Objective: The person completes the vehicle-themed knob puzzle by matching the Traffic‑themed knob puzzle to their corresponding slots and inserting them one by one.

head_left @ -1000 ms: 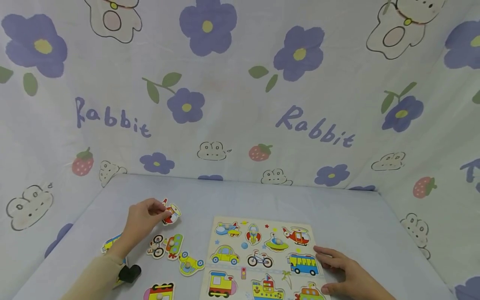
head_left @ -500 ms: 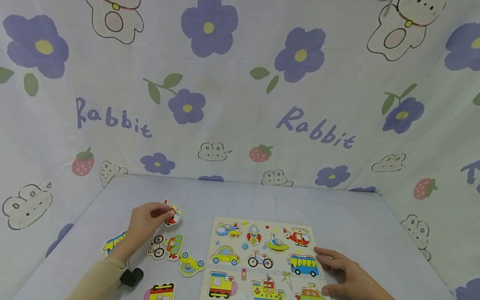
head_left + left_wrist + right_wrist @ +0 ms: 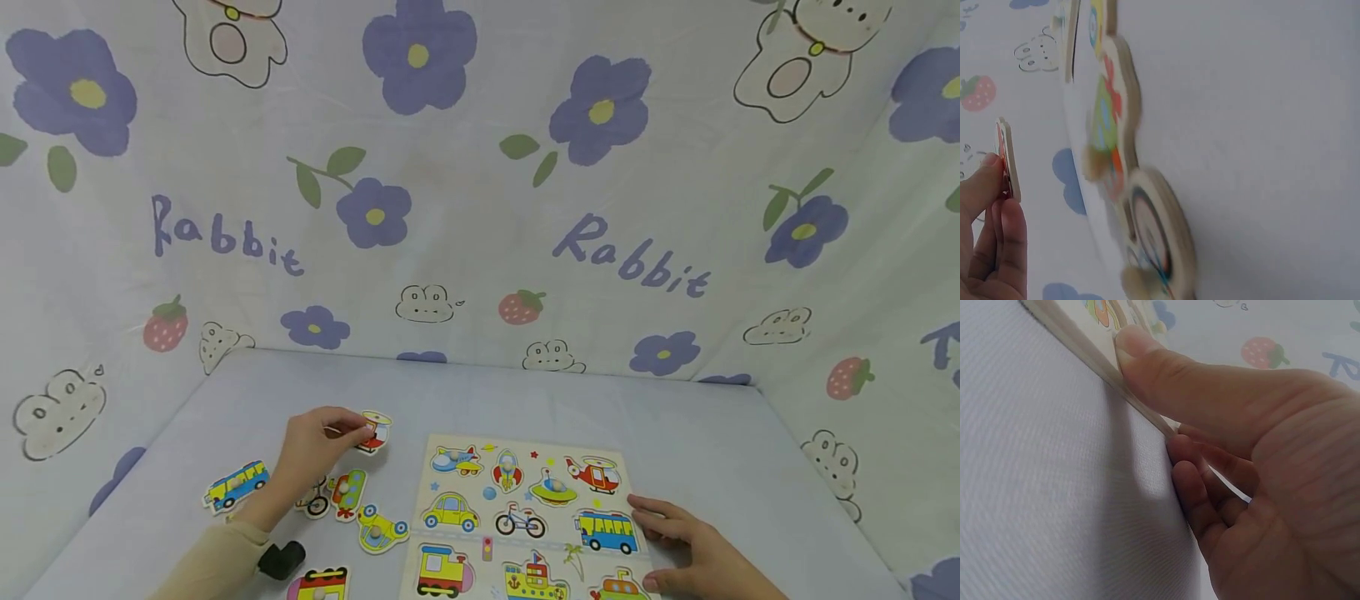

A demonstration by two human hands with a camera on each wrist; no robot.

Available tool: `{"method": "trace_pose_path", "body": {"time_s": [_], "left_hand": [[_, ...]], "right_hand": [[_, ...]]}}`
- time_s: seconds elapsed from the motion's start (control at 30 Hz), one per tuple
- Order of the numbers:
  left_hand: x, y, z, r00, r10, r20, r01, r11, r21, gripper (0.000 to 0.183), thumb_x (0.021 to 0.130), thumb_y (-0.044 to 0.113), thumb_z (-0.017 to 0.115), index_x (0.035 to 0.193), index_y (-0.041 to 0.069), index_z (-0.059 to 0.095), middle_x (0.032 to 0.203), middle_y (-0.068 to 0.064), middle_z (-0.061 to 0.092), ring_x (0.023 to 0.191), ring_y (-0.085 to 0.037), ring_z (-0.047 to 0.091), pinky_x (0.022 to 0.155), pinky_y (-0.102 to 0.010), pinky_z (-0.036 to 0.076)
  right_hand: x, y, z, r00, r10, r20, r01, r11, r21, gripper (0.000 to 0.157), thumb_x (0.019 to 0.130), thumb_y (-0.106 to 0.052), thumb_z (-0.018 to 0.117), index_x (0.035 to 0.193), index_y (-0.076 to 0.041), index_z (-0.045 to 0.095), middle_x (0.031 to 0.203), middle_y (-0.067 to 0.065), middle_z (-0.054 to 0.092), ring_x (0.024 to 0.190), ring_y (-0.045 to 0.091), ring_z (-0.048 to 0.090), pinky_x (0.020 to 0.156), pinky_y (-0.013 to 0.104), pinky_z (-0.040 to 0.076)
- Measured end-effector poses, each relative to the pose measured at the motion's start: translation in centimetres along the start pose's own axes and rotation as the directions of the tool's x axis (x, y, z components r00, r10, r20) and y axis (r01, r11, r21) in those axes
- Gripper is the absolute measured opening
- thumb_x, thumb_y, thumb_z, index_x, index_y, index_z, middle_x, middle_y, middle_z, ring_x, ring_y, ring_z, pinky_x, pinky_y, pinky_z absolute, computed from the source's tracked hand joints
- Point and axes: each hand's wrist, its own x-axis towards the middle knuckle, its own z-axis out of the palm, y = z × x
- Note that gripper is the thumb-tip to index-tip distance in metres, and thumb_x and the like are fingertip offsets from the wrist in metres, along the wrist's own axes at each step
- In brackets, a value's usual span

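My left hand [image 3: 318, 442] pinches a red helicopter puzzle piece [image 3: 378, 432] between thumb and fingers, above the loose pieces. In the left wrist view the helicopter piece [image 3: 1010, 159] is seen edge-on at the fingertips. On the right, my right hand [image 3: 693, 546] grips the right edge of the wooden puzzle board [image 3: 517, 537]. Its thumb lies on top of the board [image 3: 1079, 353] in the right wrist view, with the other fingers curled at the edge. Plane, rocket and flying saucer pieces with knobs sit in the board's top row; a printed helicopter shows at its top right.
Left of the board lie a bus piece [image 3: 236, 486], a partly hidden bicycle piece [image 3: 317, 502], a submarine piece [image 3: 348, 493], a yellow car piece [image 3: 382, 532] and a train piece [image 3: 322, 585]. A patterned cloth wall [image 3: 465, 208] stands behind the table.
My left hand has moved right with the helicopter piece, uncovering the bus piece and covering part of the bicycle piece. The right hand and the board have stayed put.
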Motion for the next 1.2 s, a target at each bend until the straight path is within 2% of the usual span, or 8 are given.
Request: {"method": "trace_pose_path", "body": {"time_s": [0.17, 0.3, 0.53, 0.83, 1.03, 1.2], "left_hand": [[0.1, 1.3, 1.5, 1.0, 0.026, 0.01, -0.026, 0.999, -0.037, 0.008, 0.082, 0.022, 0.082, 0.089, 0.019, 0.077, 0.085, 0.012, 0.069, 0.076, -0.009, 0.062, 0.065, -0.027, 0.053], [0.2, 2.6, 2.9, 1.0, 0.011, 0.025, -0.009, 0.997, -0.077, 0.009, 0.081, 0.023, 0.083, 0.088, 0.021, 0.077, 0.084, 0.013, 0.069, 0.075, -0.01, 0.061, 0.062, -0.028, 0.051], [0.6, 5.2, 5.7, 0.997, 0.01, 0.074, -0.001, 0.992, -0.123, 0.008, 0.082, 0.021, 0.082, 0.088, 0.021, 0.078, 0.085, 0.013, 0.069, 0.076, -0.009, 0.061, 0.064, -0.028, 0.05], [1.3, 8.1, 9.5, 0.989, 0.048, 0.143, -0.016, 0.976, -0.217, 0.005, 0.083, 0.022, 0.081, 0.088, 0.019, 0.079, 0.083, 0.013, 0.069, 0.074, -0.01, 0.061, 0.062, -0.028, 0.051], [1.5, 9.6, 12.4, 0.978, 0.051, 0.203, -0.007, 0.977, -0.212, 0.006, 0.084, 0.024, 0.08, 0.088, 0.02, 0.079, 0.08, 0.015, 0.066, 0.073, -0.01, 0.059, 0.064, -0.027, 0.049], [1.6, 10.6, 14.7, 0.972, 0.082, 0.221, -0.036, 0.978, -0.203, 0.005, 0.084, 0.024, 0.08, 0.087, 0.02, 0.079, 0.076, 0.017, 0.065, 0.068, -0.007, 0.057, 0.066, -0.027, 0.047]], "right_hand": [[0.0, 0.0, 0.0, 1.0, 0.013, -0.007, -0.013, 1.0, -0.006, 0.087, 0.068, -0.044, 0.087, 0.141, -0.01, 0.055, 0.154, 0.003, 0.035, 0.14, 0.04, 0.028, 0.09, 0.014, 0.039], [0.0, 0.0, 0.0, 1.0, 0.011, -0.008, -0.011, 1.0, -0.004, 0.087, 0.068, -0.044, 0.087, 0.141, -0.01, 0.055, 0.155, 0.002, 0.035, 0.14, 0.04, 0.028, 0.091, 0.015, 0.039], [0.0, 0.0, 0.1, 0.999, 0.042, -0.016, -0.042, 0.999, 0.01, 0.087, 0.066, -0.044, 0.088, 0.141, -0.014, 0.055, 0.155, 0.0, 0.034, 0.139, 0.04, 0.029, 0.097, 0.039, 0.047], [0.1, 0.0, 0.1, 0.999, 0.032, -0.007, -0.032, 0.999, 0.019, 0.087, 0.066, -0.044, 0.088, 0.141, -0.013, 0.055, 0.155, 0.0, 0.034, 0.14, 0.041, 0.027, 0.097, 0.04, 0.047], [0.0, 0.0, 0.0, 1.0, 0.019, -0.008, -0.019, 1.0, -0.011, 0.086, 0.068, -0.046, 0.087, 0.141, -0.012, 0.055, 0.155, 0.001, 0.035, 0.139, 0.041, 0.029, 0.098, 0.042, 0.046], [0.0, 0.0, 0.1, 1.0, 0.028, -0.014, -0.028, 0.999, -0.016, 0.087, 0.067, -0.046, 0.087, 0.141, -0.013, 0.055, 0.155, 0.001, 0.035, 0.14, 0.042, 0.028, 0.098, 0.047, 0.044]]}}
